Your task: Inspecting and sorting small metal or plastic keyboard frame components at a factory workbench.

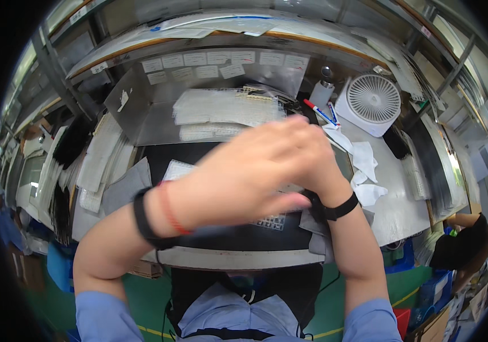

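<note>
My left hand (238,171) reaches across to the right over the black work mat (238,238) and is smeared by motion. It overlaps my right hand (321,162), which sits behind it. The fingers of both hands are mostly hidden or blurred, so whether they hold anything does not show. Under my left hand lies a flat sheet with a dark grid pattern (272,222), largely covered. A pale sheet (176,170) pokes out to the left of my left hand. Grey cloth (318,242) lies at the mat's right edge, below my right wrist.
Beyond the mat, a metal tray (155,122) holds stacked translucent sheets (215,108). A white fan (372,100), a bottle (322,91), markers (319,111) and white cloth pieces (363,162) stand or lie at right. More sheet stacks (100,162) flank the left. Another person (463,245) is at far right.
</note>
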